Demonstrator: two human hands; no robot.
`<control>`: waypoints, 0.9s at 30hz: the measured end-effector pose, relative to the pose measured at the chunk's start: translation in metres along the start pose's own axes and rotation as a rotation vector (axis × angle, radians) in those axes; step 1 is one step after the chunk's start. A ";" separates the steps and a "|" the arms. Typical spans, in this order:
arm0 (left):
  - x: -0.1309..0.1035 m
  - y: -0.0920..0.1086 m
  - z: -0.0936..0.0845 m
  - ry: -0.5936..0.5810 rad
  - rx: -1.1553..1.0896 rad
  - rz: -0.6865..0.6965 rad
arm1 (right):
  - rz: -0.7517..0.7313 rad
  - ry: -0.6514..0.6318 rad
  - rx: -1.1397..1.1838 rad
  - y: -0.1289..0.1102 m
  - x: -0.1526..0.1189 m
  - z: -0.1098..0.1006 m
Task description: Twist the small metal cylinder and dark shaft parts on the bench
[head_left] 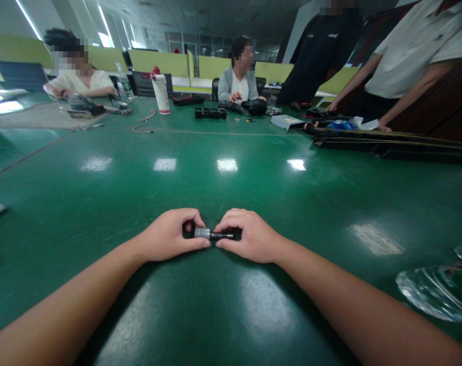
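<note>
A small motor-like part (202, 233) lies level just above or on the green tabletop in front of me. It has a silver cylinder on the left and a thin, dark, ringed shaft with a light tip on the right. My left hand (170, 235) pinches the silver cylinder between thumb and fingers. From the other side, my right hand (250, 236) curls its thumb and fingertips around the dark shaft close to the cylinder. The two hands' fingertips almost meet. Exact contact of the right fingers is hard to see.
The glossy green table (200, 188) stretches ahead. A clear plastic object (437, 292) sits at right. Farther off are a white bottle (161, 94), a black slotted block (210, 113), a cord (144, 123) and long dark panels (391, 145). Several people are around the far side.
</note>
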State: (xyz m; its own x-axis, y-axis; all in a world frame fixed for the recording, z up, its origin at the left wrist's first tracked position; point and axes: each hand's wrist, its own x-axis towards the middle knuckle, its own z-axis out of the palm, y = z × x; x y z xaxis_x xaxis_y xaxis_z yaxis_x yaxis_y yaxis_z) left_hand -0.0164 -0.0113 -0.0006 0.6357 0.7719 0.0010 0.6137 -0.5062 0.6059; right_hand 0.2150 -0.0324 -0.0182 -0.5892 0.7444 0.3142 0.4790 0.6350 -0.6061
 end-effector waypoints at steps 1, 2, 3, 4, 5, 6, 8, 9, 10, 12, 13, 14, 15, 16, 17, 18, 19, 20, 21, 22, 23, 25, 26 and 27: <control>0.000 0.000 0.000 -0.001 -0.001 0.001 | 0.000 0.002 0.000 0.000 0.000 0.000; 0.000 0.000 0.000 -0.002 -0.002 0.001 | 0.001 0.004 0.001 0.000 0.000 0.000; 0.000 0.000 0.000 -0.003 -0.002 0.000 | 0.004 0.006 0.000 0.000 0.000 0.000; 0.000 0.000 0.000 -0.004 -0.003 -0.001 | 0.009 0.008 -0.001 0.000 0.000 0.000; 0.000 0.000 0.000 -0.004 -0.004 -0.002 | 0.013 0.009 -0.003 0.000 0.000 0.000; 0.000 0.001 0.000 -0.005 -0.006 -0.001 | 0.017 0.011 -0.006 0.000 0.000 0.000; -0.001 0.001 -0.001 -0.004 -0.008 0.003 | 0.024 0.014 -0.013 -0.001 0.000 0.000; -0.001 0.001 -0.001 -0.003 -0.007 0.005 | 0.027 0.015 -0.017 -0.001 0.000 0.000; -0.001 0.001 -0.001 -0.001 -0.006 0.004 | 0.028 0.018 -0.024 -0.001 0.000 -0.001; -0.001 0.001 0.000 0.001 -0.003 -0.002 | 0.029 0.027 -0.047 -0.001 -0.001 -0.001; -0.001 0.001 0.000 0.000 -0.003 -0.005 | 0.029 0.034 -0.060 0.000 -0.001 -0.001; -0.001 0.001 0.000 0.000 -0.003 -0.006 | 0.032 0.043 -0.072 0.000 -0.001 -0.001; -0.001 0.001 0.000 0.000 -0.004 -0.006 | 0.037 0.050 -0.080 0.001 -0.002 -0.001; -0.001 0.001 0.000 0.000 -0.007 -0.006 | 0.042 0.054 -0.082 0.001 -0.002 -0.001; -0.001 0.000 0.000 0.001 -0.009 -0.005 | 0.046 0.056 -0.080 0.001 -0.002 -0.001; -0.001 0.000 0.000 0.001 -0.012 -0.003 | 0.050 0.057 -0.077 0.002 -0.002 -0.002; 0.000 0.000 0.000 0.002 -0.014 0.000 | 0.053 0.057 -0.074 0.002 -0.002 -0.002; 0.000 0.000 0.000 0.004 -0.016 0.002 | 0.054 0.056 -0.073 0.003 -0.002 -0.002; 0.000 0.000 0.000 0.007 -0.018 0.006 | 0.055 0.057 -0.074 0.003 -0.002 -0.003; 0.000 0.000 0.000 0.011 -0.021 0.006 | 0.059 0.057 -0.077 0.005 -0.002 -0.004; 0.000 0.000 0.000 0.018 -0.024 0.004 | 0.064 0.057 -0.081 0.006 -0.002 -0.006; -0.001 0.000 0.000 0.042 -0.026 -0.008 | 0.087 0.061 -0.091 0.010 -0.003 -0.009; -0.001 0.000 0.000 0.058 -0.024 -0.019 | 0.113 0.072 -0.094 0.012 -0.003 -0.010; -0.001 -0.001 0.000 0.073 -0.022 -0.032 | 0.143 0.082 -0.094 0.015 -0.003 -0.012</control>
State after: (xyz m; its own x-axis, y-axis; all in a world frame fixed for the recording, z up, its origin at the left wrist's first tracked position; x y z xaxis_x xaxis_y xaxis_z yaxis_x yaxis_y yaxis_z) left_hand -0.0174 -0.0116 -0.0009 0.5795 0.8140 0.0391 0.6222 -0.4729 0.6239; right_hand 0.2316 -0.0232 -0.0195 -0.4576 0.8403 0.2907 0.6152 0.5353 -0.5788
